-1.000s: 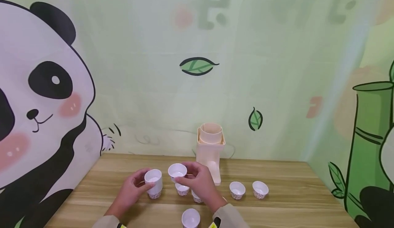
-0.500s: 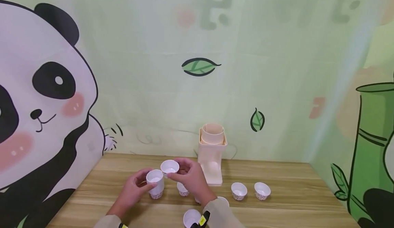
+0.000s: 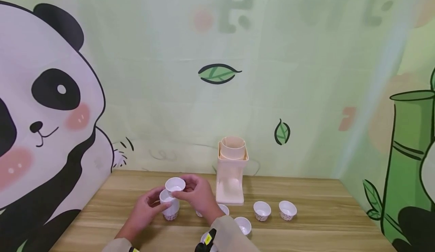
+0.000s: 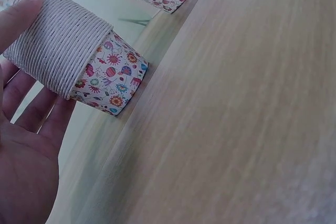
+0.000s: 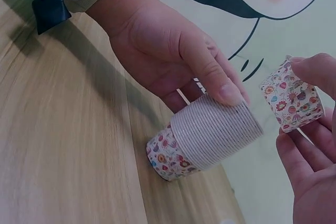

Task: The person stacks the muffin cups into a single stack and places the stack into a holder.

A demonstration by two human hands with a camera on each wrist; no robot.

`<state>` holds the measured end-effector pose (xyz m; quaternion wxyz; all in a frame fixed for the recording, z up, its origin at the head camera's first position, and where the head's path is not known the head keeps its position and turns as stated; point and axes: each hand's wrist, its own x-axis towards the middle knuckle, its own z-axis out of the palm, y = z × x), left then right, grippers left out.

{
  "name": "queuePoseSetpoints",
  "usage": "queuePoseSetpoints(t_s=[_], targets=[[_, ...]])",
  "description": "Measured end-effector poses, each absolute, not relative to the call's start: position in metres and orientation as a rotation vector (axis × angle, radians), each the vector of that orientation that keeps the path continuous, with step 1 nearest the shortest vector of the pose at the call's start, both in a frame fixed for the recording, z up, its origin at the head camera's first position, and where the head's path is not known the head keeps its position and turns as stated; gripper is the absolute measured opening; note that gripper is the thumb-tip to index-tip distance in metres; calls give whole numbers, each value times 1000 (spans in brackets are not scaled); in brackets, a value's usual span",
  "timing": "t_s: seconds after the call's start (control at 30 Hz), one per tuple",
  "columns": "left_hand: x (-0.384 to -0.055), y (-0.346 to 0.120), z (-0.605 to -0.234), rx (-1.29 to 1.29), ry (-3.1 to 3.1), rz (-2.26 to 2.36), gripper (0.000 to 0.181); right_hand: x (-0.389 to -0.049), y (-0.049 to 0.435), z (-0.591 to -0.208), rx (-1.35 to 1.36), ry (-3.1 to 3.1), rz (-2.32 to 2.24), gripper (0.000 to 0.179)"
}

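A stack of nested paper baking cups (image 3: pixel 174 209) stands upright at the left of the table, white rims piled closely above a floral base. My left hand (image 3: pixel 144 211) grips this stack from the left, thumb in front. Just above its top, my right hand (image 3: pixel 200 196) pinches a single baking cup (image 3: pixel 175 184) between thumb and fingers. In the right wrist view that floral cup (image 5: pixel 294 97) is held a little apart from the stack's top (image 5: pixel 218 132). The left wrist view shows the ribbed rims (image 4: pixel 63 40) against the left fingers.
A pale pink stand with a round holder (image 3: pixel 230 169) is at the table's back. Loose baking cups sit to the right, including one cup (image 3: pixel 262 211) and another (image 3: pixel 287 210). A nearer cup (image 3: pixel 244 226) and several others are partly hidden by the right arm.
My right hand has carried the single cup leftward, from beside the stack to over its top. My left hand has stayed on the stack.
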<state>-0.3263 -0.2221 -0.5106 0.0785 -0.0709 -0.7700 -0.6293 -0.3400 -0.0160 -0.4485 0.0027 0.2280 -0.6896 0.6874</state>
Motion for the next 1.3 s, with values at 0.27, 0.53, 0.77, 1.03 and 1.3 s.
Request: queuePoseSetpoints(t_s=[0.27,0.53,0.77,1.03,1.3], targets=[[-328,-222,-509,-205,-2312,-1893,61,-342,-24,-448,685,-2216,2130,45],[-330,-223,-511,-212,-2314,-1896,61,-340,-27,-448,667,-2247,2101,43],[-330,-225,-512,-214,-2320,-1883,64,-342,-32,-452,699,-2274,2062,40],[-328,-226,-512,-197,-2334,-1869,66,-344,-34,-461,682,-2314,2052,45],[-329,-226,-513,-209,-2317,-1871,61,-341,-34,-463,656,-2362,2046,49]])
